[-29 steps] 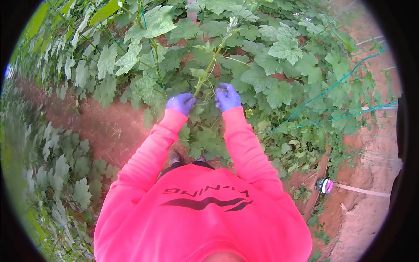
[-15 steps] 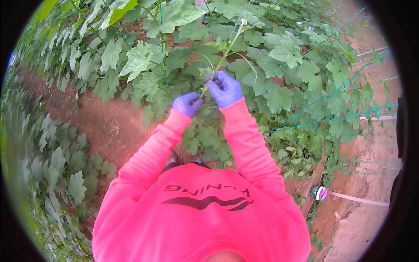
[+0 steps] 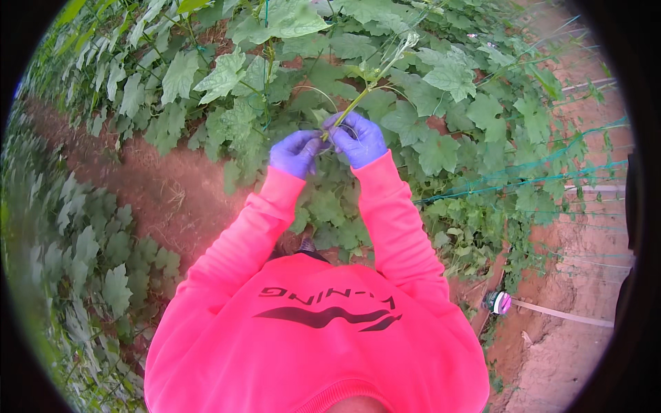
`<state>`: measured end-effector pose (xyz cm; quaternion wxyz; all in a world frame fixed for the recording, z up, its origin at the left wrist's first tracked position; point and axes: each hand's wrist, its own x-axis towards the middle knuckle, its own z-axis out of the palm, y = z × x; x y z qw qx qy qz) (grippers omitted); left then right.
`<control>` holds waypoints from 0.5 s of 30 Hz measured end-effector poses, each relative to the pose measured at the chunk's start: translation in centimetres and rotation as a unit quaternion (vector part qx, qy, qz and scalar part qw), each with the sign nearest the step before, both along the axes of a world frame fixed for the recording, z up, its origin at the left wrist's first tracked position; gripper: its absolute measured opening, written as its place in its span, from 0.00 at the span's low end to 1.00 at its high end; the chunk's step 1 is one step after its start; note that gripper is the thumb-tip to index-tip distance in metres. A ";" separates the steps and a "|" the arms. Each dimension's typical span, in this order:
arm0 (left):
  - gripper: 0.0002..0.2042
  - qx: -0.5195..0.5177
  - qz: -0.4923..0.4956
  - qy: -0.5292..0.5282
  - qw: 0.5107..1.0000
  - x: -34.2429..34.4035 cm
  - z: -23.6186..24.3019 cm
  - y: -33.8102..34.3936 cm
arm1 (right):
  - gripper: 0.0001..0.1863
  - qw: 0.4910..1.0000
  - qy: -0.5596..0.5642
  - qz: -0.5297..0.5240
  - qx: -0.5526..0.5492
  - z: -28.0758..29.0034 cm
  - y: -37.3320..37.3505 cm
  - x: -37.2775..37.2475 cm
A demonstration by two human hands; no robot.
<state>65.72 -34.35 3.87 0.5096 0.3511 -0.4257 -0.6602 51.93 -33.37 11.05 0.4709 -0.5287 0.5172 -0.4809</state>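
My left hand [image 3: 296, 151], in a purple glove, pinches a pale green vine stem [image 3: 365, 93] near its lower part, fingertips close to those of my other hand. My right hand [image 3: 357, 141], also gloved, grips the same stem just to the right, fingers curled round it. The stem slants up to the right, with small leaves, thin curling tendrils and a pale tip [image 3: 410, 41]. Broad lobed leaves [image 3: 437, 151] surround both hands, and some of the stem is hidden by my fingers.
Dense foliage fills the top and left. Reddish soil [image 3: 179, 193] shows left of me. Green strings [image 3: 523, 180] cross at right above pale ground [image 3: 578, 261]. A small round container with a pink end [image 3: 501, 303] lies at lower right by a pale strap [image 3: 564, 313].
My right hand has moved up and left onto the stem. My left hand has risen to meet it. The shoot's upper part leans farther right.
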 end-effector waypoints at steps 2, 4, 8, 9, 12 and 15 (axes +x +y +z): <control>0.09 -0.002 0.001 0.014 1.000 0.0 -0.2 0.2 | 0.06 0.999 -0.022 -0.010 0.025 0.2 0.1 0.3; 0.08 -0.001 0.005 0.006 1.000 0.0 -0.5 0.3 | 0.05 0.999 -0.033 -0.015 0.038 0.1 0.2 0.7; 0.06 -0.004 0.020 -0.046 0.999 0.0 -0.6 0.5 | 0.05 0.998 -0.058 -0.012 0.029 -1.0 0.1 1.1; 0.05 -0.006 0.023 -0.056 0.998 0.0 -0.5 0.5 | 0.05 0.997 -0.069 -0.012 0.023 -1.4 0.1 1.2; 0.04 0.043 0.023 -0.062 0.997 0.2 -1.1 0.5 | 0.06 0.999 -0.028 -0.034 0.004 -1.8 0.3 1.3; 0.07 0.097 0.017 -0.180 0.979 0.7 -5.5 0.1 | 0.05 0.996 -0.014 -0.082 -0.021 -1.2 -0.1 0.9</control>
